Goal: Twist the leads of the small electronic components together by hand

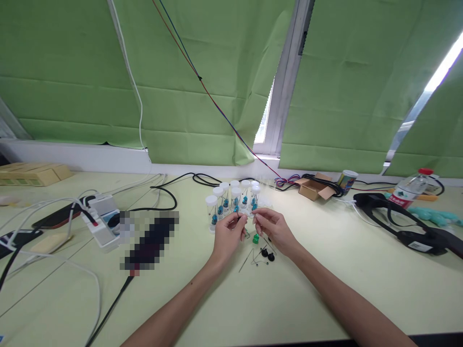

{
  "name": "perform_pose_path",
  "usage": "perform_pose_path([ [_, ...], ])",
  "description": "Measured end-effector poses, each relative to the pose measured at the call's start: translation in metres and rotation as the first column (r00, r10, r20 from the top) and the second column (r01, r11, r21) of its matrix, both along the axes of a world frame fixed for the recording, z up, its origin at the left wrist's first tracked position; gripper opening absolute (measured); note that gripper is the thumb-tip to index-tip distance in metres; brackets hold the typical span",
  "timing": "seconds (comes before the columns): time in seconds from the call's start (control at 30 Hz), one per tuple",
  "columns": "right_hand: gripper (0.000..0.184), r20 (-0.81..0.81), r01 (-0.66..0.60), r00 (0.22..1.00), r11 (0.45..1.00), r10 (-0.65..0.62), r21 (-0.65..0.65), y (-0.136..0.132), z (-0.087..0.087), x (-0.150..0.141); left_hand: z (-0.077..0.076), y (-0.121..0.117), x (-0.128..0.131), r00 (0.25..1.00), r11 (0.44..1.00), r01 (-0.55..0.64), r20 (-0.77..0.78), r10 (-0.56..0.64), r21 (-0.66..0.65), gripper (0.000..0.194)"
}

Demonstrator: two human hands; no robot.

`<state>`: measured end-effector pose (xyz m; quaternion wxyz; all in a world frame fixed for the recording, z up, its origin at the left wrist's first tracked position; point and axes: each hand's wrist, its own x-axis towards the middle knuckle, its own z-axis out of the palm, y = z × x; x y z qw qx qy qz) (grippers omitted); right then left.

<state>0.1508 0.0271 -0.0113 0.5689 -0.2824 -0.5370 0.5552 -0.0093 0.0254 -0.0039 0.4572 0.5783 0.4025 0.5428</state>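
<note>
My left hand (228, 234) and my right hand (272, 227) meet just above the pale green table (325, 289), fingers pinched together around a small clear thing I cannot make out. Right behind them stands a cluster of several clear vials with white caps (233, 198), each holding a small blue part. Under my hands lie a small green component (255, 238), two black round parts (267, 254) and a few thin wire leads (249, 258).
A white multimeter-like device (103, 219) with cables sits at the left, beside a blurred dark object (150, 243). At the right lie a black headset (401, 219), a water bottle (408, 190), a small cardboard box (314, 188) and a cup (347, 180). Green blinds hang behind.
</note>
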Motion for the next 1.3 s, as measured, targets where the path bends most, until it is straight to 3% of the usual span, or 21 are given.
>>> perform_pose_path([
  [0.6, 0.023, -0.073, -0.053, 0.996, 0.996, 0.048, -0.072, -0.0013, 0.0034, -0.0008, 0.0024, -0.0019, 0.0004, 0.994, 0.994, 0.078, 0.084, -0.072, -0.076, 0.030],
  [1.3, 0.029, -0.062, -0.006, 0.998, 0.996, 0.001, -0.093, -0.0033, 0.0077, -0.0009, 0.0005, -0.0035, 0.0020, 0.998, 0.999, 0.032, -0.059, -0.031, 0.029, 0.028],
])
